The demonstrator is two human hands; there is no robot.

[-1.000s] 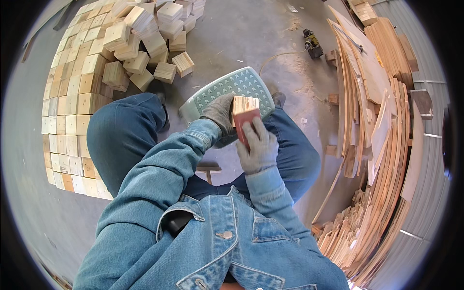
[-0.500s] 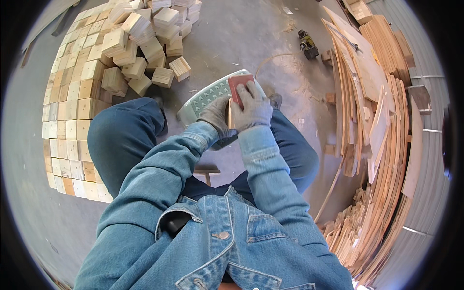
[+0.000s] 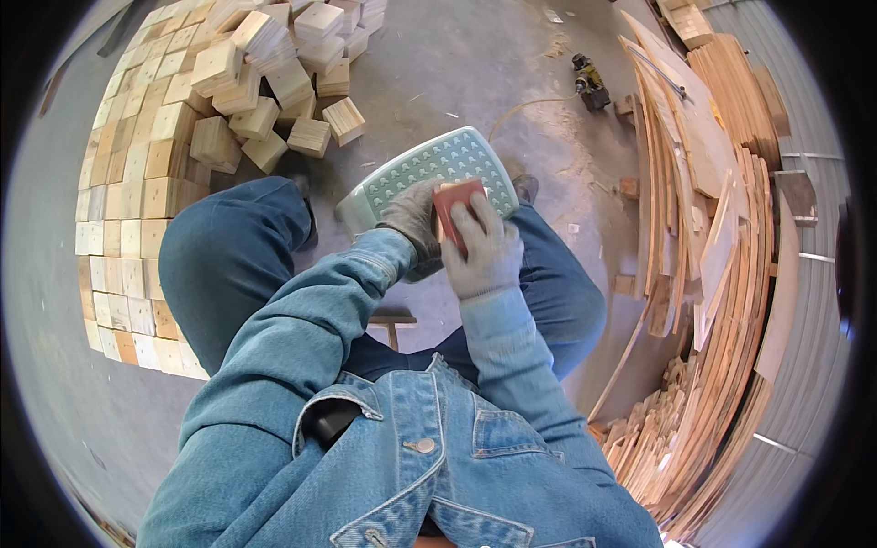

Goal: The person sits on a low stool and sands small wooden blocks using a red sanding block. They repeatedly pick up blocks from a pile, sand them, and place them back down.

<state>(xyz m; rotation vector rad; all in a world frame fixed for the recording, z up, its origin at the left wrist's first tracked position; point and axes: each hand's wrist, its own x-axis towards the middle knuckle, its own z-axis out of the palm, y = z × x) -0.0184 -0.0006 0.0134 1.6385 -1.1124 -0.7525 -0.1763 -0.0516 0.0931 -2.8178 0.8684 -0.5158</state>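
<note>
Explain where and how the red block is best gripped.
Probably across its long edges, from above right: the red block looks like a flat rectangular slab, and the left hand sits close on its left. The right hand lies over its upper face.

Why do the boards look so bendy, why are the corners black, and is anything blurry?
In the head view, the fisheye lens bows the long boards and leaves black corners; also there, the right hand looks slightly soft.
</note>
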